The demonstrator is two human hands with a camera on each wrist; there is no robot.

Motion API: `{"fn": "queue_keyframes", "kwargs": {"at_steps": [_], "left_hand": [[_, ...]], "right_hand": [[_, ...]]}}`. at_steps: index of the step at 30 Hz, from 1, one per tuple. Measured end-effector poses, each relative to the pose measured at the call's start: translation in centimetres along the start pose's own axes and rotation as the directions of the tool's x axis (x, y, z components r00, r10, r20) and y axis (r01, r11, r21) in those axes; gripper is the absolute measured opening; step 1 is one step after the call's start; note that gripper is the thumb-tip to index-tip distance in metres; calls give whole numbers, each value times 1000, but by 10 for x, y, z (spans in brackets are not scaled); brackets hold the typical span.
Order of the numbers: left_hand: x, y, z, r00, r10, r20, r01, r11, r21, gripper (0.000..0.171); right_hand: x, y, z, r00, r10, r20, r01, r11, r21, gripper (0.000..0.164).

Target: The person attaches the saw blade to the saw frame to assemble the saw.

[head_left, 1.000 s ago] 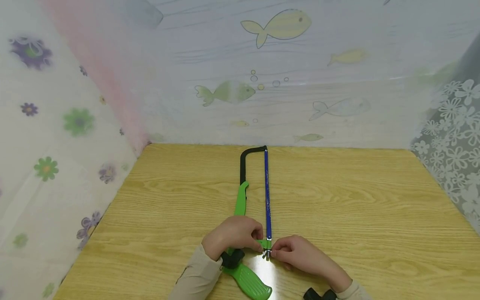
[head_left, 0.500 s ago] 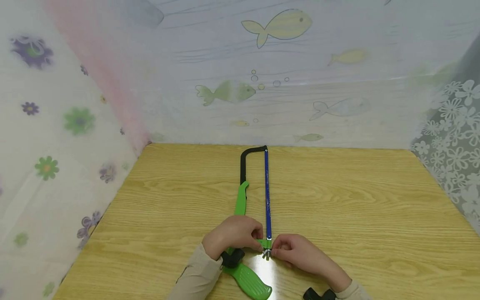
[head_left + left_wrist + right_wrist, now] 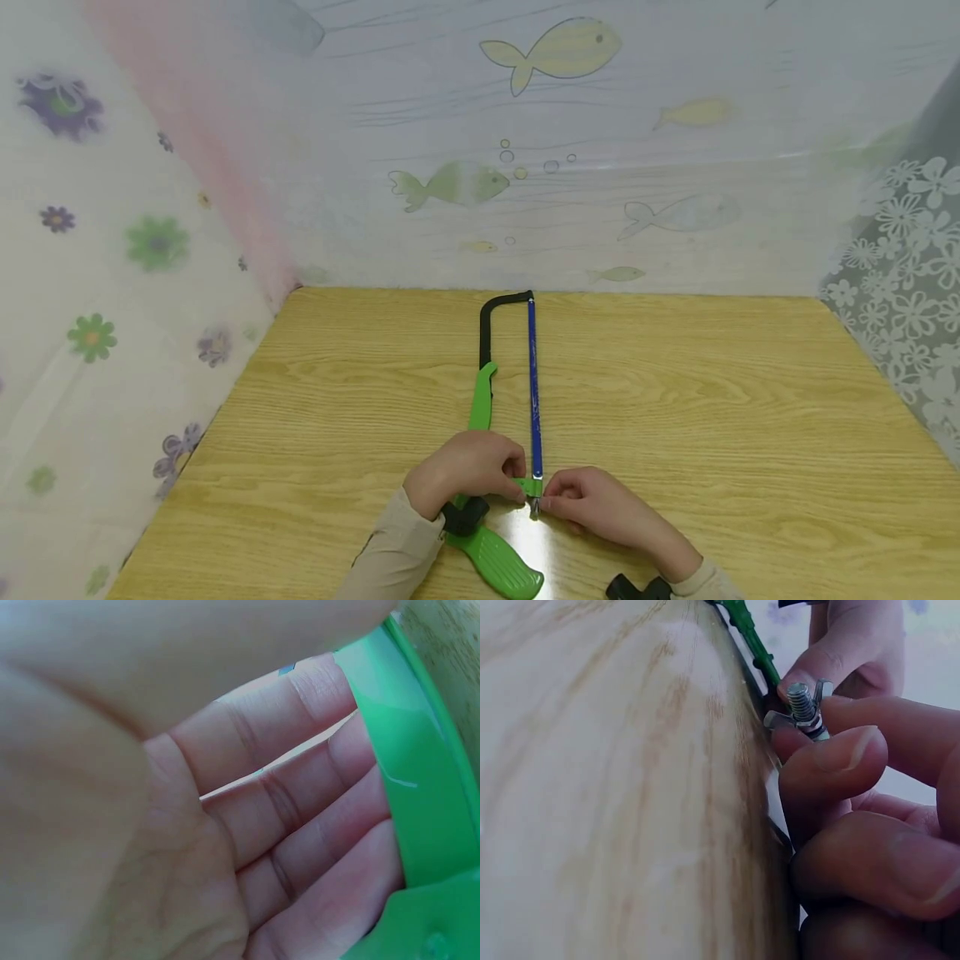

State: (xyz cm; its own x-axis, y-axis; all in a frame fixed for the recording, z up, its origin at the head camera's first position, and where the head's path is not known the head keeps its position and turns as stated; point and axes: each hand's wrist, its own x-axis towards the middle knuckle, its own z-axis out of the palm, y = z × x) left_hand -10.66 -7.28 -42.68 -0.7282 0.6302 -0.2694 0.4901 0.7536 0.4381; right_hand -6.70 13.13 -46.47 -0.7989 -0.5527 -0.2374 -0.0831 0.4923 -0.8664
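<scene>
A hacksaw (image 3: 482, 398) with a green and black frame lies on the table, its blue blade (image 3: 535, 383) on the right and its green handle (image 3: 501, 567) toward me. My left hand (image 3: 468, 471) holds the frame's near end; in the left wrist view its fingers (image 3: 277, 802) curl against the green frame (image 3: 420, 750). At the blade's near end, the thumb and index finger of my right hand (image 3: 600, 508) pinch the wing nut (image 3: 535, 508). The right wrist view shows the threaded bolt (image 3: 800, 701) poking out between the nut's two wings.
The wood-grain table (image 3: 712, 383) extends around the saw on both sides. Behind it hangs a fish-printed sheet (image 3: 450, 108), with a flowered sheet (image 3: 112, 275) at the left. Black wrist mounts sit on both wrists, one (image 3: 465, 515) over the saw's frame.
The wing nut has turned: its wings looked spread apart before and appear narrower, nearly in line, now. Both hands and the hacksaw have stayed almost where they were.
</scene>
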Motion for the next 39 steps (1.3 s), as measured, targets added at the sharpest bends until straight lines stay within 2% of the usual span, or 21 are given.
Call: {"fn": "queue_keyframes", "kwargs": {"at_steps": [9, 18, 39], "left_hand": [[1, 0, 1, 1000, -21, 4, 20, 1000, 10, 19], [1, 0, 2, 1000, -19, 4, 19, 1000, 7, 19], [1, -2, 3, 1000, -14, -1, 14, 1000, 7, 19]], "right_hand": [[1, -1, 0, 1000, 17, -2, -17, 999, -51, 28], [1, -1, 4, 1000, 0, -29, -3, 995, -99, 29], [1, 2, 1, 999, -30, 15, 31, 997, -65, 25]]}}
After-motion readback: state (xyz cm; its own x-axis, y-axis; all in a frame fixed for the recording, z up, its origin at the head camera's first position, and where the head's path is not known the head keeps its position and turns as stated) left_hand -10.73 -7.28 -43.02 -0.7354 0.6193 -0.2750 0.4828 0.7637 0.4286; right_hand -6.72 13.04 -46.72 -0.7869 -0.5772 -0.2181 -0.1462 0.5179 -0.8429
